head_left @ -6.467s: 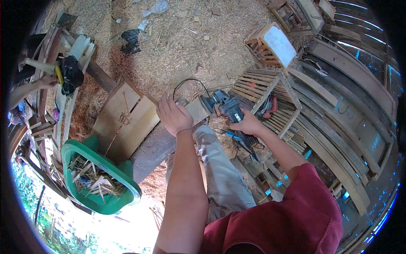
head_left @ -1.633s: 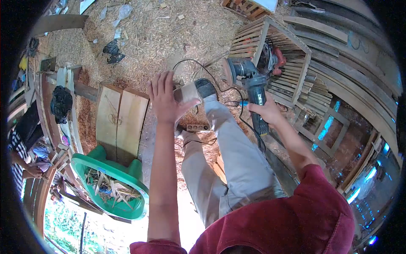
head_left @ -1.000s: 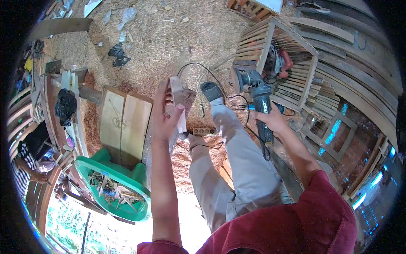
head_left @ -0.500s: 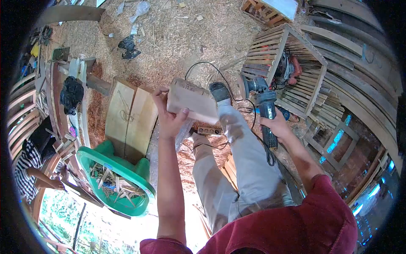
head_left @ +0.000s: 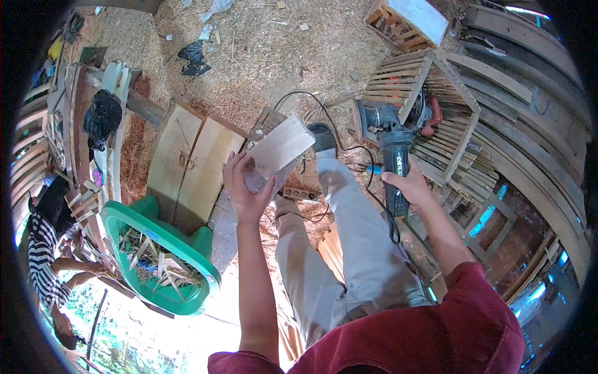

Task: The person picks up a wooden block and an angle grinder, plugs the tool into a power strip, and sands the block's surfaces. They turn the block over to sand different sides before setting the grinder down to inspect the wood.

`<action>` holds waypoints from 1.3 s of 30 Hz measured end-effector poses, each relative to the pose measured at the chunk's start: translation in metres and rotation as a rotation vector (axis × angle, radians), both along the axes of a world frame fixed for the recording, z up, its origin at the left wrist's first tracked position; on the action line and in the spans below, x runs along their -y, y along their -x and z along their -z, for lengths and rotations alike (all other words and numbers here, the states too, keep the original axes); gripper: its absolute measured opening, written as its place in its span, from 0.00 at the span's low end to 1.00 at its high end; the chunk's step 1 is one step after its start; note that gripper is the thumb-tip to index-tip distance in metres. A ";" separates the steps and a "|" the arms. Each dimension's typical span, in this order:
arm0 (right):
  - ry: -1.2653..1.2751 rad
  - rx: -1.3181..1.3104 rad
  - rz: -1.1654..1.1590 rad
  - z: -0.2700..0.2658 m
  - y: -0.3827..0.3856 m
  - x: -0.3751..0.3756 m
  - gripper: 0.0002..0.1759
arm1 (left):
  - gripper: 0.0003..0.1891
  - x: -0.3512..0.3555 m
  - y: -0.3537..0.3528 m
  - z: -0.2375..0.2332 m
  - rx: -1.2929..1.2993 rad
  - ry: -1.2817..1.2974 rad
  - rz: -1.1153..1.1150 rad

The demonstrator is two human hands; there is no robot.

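My left hand grips a pale wooden block at its near end, thumb on one side and fingers on the other. The block is tilted, with its far end pointing up and right over the floor near my shoe. In my right hand is an angle grinder, held by its dark body. The round disc at its head faces left, apart from the block. A black cord trails from the tool past my leg.
A slatted wooden crate stands right of the grinder, with a red-handled tool in it. A socket strip lies between my feet. A green plastic seat holding wood scraps is at left, beside planks. Another person bends at far left.
The wooden block has turned in my left hand, its far end swinging up, and now shows a different face. The grinder stays in my right hand, shifted only slightly. The person at left has leaned lower.
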State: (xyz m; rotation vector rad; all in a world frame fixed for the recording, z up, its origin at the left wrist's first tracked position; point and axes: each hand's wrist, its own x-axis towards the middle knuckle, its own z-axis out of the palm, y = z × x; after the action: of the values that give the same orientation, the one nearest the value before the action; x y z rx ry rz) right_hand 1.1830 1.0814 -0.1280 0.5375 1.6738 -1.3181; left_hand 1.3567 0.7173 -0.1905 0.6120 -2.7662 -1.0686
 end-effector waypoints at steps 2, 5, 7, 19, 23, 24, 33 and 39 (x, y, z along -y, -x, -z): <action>0.021 -0.041 0.003 -0.003 0.000 0.004 0.30 | 0.42 -0.002 0.002 -0.012 0.000 -0.067 -0.060; 0.079 -0.072 0.029 -0.010 -0.001 0.011 0.34 | 0.35 -0.004 0.012 -0.003 -0.052 -0.115 -0.174; 0.117 -0.031 0.044 -0.029 0.004 0.026 0.33 | 0.31 -0.009 0.034 0.002 -0.004 -0.074 -0.295; 0.116 0.044 0.103 -0.045 0.002 0.033 0.43 | 0.29 -0.045 0.124 0.029 0.301 0.319 -0.309; 0.158 0.141 0.157 -0.046 0.014 0.019 0.43 | 0.27 -0.034 0.126 0.022 0.298 0.350 -0.330; 0.166 0.170 0.152 -0.045 0.021 0.016 0.42 | 0.28 -0.032 0.128 0.022 0.315 0.347 -0.338; -0.027 0.100 -0.050 -0.023 0.031 0.021 0.27 | 0.25 -0.030 0.130 0.038 0.255 0.267 -0.343; -0.030 0.113 -0.135 -0.007 0.029 0.027 0.27 | 0.22 -0.033 0.132 0.034 0.232 0.251 -0.361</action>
State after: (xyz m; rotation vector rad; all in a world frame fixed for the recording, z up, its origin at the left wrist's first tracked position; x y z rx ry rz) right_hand 1.1536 1.0540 -0.1212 0.4984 1.6104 -1.1469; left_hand 1.2247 0.7501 -0.2240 1.2022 -2.7549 -0.5975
